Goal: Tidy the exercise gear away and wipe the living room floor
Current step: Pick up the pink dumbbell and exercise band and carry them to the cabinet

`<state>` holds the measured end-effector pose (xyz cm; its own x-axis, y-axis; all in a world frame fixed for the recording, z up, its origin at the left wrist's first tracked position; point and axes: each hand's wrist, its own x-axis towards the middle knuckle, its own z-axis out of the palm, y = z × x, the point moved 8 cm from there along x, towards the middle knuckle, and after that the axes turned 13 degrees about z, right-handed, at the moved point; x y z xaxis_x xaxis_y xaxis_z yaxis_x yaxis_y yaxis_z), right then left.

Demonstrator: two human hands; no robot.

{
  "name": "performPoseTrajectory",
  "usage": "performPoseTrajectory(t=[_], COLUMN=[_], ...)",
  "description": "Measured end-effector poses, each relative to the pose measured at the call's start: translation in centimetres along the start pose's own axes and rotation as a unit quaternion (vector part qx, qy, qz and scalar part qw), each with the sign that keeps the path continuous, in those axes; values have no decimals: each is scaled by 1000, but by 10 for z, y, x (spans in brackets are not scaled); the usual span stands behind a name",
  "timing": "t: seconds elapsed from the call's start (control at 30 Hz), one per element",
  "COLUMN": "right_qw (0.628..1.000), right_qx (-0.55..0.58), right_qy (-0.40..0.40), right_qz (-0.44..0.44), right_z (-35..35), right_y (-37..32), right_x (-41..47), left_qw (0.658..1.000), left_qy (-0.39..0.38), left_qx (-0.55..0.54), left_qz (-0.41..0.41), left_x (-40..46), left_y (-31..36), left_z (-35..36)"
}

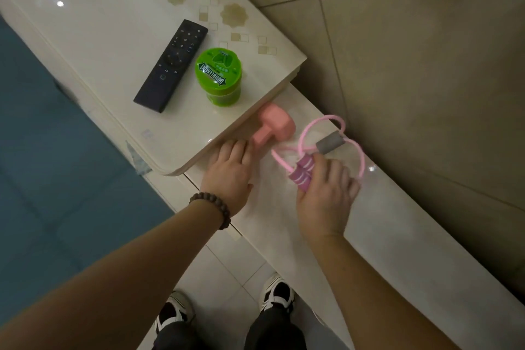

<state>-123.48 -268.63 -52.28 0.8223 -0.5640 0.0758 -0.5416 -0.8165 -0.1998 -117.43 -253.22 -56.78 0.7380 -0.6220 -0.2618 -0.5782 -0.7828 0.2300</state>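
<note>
At the cream cabinet's lower ledge [326, 207], my right hand [324, 196] holds the pink resistance band [309, 133] by its purple foam grips [301, 175], fingers curled around them with a fingertip reaching toward the grey foam sleeve [329, 144] at the band's middle. The band is thin, glossy pink tubing that crosses itself in a figure-eight, one loop lying toward the wall and the other sweeping around past my knuckles; the two purple grips are side by side, each marked with pale stripes. My left hand [231, 170], a dark beaded bracelet [213, 207] at the wrist, lies flat and relaxed on the ledge, fingers straight, their tips touching the handle of the pink dumbbell [274, 125]. The dumbbell is matte salmon pink with a blocky, angular head; it lies on the ledge, its other end hidden under the raised cabinet top [99, 23]. On that top stand a green Doublemint tub [218, 77] and, just beside it, a black remote control [172, 65]. My black-and-white shoes [278, 293] stand on pale floor tiles [227, 267] below.
</note>
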Motion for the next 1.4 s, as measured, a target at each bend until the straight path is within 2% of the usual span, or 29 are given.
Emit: performPoseTrajectory(t=[0.1, 0.17, 0.23, 0.27, 0.33, 0.4, 0.5, 0.57, 0.6, 0.67, 0.73, 0.77, 0.83, 0.93, 1.0, 1.07, 1.23, 1.33, 1.4], right_qw=[986, 968, 955, 961, 983, 988, 984, 991, 993, 984, 965, 961, 967, 981, 976, 971, 978, 957, 954], right_qx=[-46, -24, 10, 36, 95, 146, 177, 123, 88, 55, 87, 99, 96, 108, 124, 82, 6, 76, 84], right_qy=[-157, -248, -291, -269, -156, -51, -3, 7, -14, -119, -214, -232, -216, -147, -172, -226, -204, -274, -286], right_qz=[-17, -32, -48, -47, -21, 15, 28, 54, 80, 122, 127, 116, 94, 72, 43, 12, 31, 61, 40], right_z=[51, 74, 74, 64, 34, 9, -4, -4, 2, 25, 49, 54, 52, 41, 47, 59, 56, 67, 66], right_y=[-1, 2, 2, 1, 10, 27, 45, 54, 60, 68, 68, 66, 56, 43, 33, 32, 63, 71, 63], right_x=[-23, -36, -42, -40, -26, -11, 9, 24, 35, 58, 72, 77, 87, 105, 109, 102, 88, 82, 77], left_qw=[1000, 999, 999, 999, 999, 999, 998, 997, 997, 997, 996, 996, 995, 994, 995, 996, 996, 996, 995], left_qy=[-12, -24, -28, -27, -21, -12, 6, 18, 25, 33, 38, 39, 31, 12, 10, 9, 11, 13, 12], left_qx=[-13, -17, -17, -18, -28, -40, -51, -58, -59, -59, -55, -54, -49, -40, -34, -30, -32, -30, -38], left_qz=[5, 15, 24, 28, 30, 29, 34, 38, 40, 47, 59, 65, 79, 97, 98, 88, 82, 86, 87], left_x=[1, 1, 0, 0, -1, -1, -2, -2, -3, -3, -1, 0, 6, 21, 31, 36, 36, 36, 36], left_y=[-6, -8, -8, -9, -9, -10, -10, -11, -11, -11, -10, -9, -4, 3, 5, 5, 6, 9, 6], left_z=[1, 2, 1, 1, 0, -1, -1, 0, 0, 1, 2, 2, 1, -2, -4, -5, -8, -8, -6])
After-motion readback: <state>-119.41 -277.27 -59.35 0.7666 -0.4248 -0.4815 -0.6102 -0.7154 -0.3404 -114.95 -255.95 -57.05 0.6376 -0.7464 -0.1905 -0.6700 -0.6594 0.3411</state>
